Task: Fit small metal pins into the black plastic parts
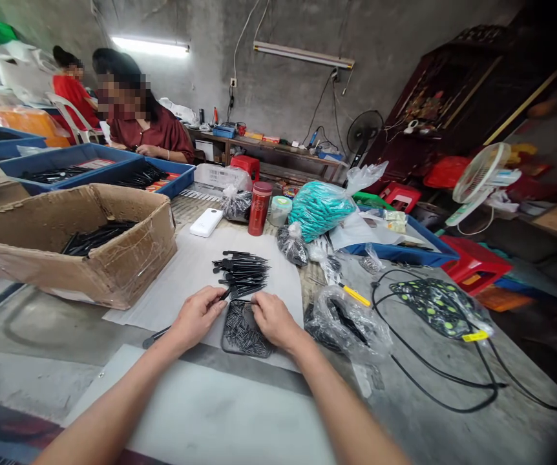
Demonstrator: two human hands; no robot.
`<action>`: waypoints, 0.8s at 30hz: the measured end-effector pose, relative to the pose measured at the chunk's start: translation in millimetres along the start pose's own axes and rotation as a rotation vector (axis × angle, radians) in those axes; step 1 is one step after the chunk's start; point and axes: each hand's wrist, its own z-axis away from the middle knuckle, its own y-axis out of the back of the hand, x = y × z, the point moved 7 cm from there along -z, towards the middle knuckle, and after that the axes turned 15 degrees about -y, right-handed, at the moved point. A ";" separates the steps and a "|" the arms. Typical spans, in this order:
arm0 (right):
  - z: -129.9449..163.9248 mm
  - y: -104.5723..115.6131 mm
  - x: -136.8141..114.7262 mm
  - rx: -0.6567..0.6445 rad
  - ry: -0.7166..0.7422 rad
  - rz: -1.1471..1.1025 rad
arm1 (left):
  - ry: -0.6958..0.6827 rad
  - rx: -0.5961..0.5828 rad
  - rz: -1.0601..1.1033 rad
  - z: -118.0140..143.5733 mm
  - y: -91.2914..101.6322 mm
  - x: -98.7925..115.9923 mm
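My left hand (199,314) pinches a slim black plastic tool (225,294) between thumb and fingers, left of a small tray (225,349). Inside the tray lie many small dark metal pins (248,328). My right hand (273,316) is closed at the tray's upper right edge; whatever its fingertips hold is too small or hidden to make out. Just beyond both hands, a pile of black tools with thin pointed ends (242,268) rests on a white sheet (162,279). Another black tool (156,336) lies by my left forearm.
A cardboard box (128,271) with black pieces stands left. Behind are a white power bank (206,222), a red flask (260,210) and a bag of teal pieces (320,208). At right lie an open plastic bag (375,329) and black cable (433,368). Two people sit back left.
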 end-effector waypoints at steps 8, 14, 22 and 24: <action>0.1 6.8 16.5 -0.042 -0.173 -0.796 | -0.041 -0.071 0.092 5.1 -15.3 7.7; -1.9 -1.9 17.3 -0.125 -0.269 -1.133 | -0.056 -0.125 0.126 6.4 -20.2 12.8; -0.7 -0.7 11.9 -0.114 -0.242 -1.141 | -0.104 -0.132 0.115 6.8 -23.5 14.9; -0.7 -1.1 12.3 -0.112 -0.242 -1.132 | -0.108 -0.139 0.109 7.3 -24.2 14.7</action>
